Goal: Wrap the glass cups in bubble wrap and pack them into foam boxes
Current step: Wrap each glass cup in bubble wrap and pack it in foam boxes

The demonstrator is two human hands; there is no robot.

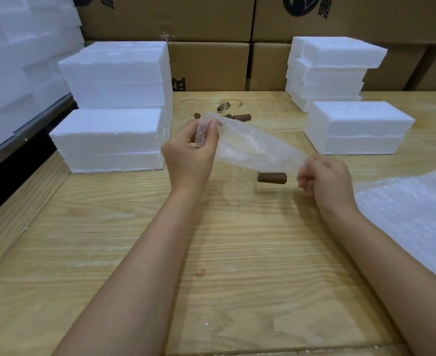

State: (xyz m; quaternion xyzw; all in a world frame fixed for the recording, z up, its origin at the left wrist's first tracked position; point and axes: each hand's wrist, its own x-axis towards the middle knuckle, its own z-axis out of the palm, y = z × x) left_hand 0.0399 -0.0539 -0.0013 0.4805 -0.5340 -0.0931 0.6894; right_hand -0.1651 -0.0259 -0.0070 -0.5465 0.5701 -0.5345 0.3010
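A sheet of bubble wrap [252,146] is stretched between my two hands above the wooden table [211,265]. My left hand [191,155] pinches its upper left end, and my right hand [324,176] grips its lower right end. Under the sheet stands a clear glass cup [238,190] with a brown wooden handle [272,178] pointing right. Several more glass cups with brown handles [227,111] stand farther back in the middle of the table.
White foam boxes are stacked at the left [114,106] and at the right [350,124]. A pile of bubble wrap sheets [414,222] lies at the right edge. Cardboard cartons [211,34] line the back; more foam [14,60] fills the far left.
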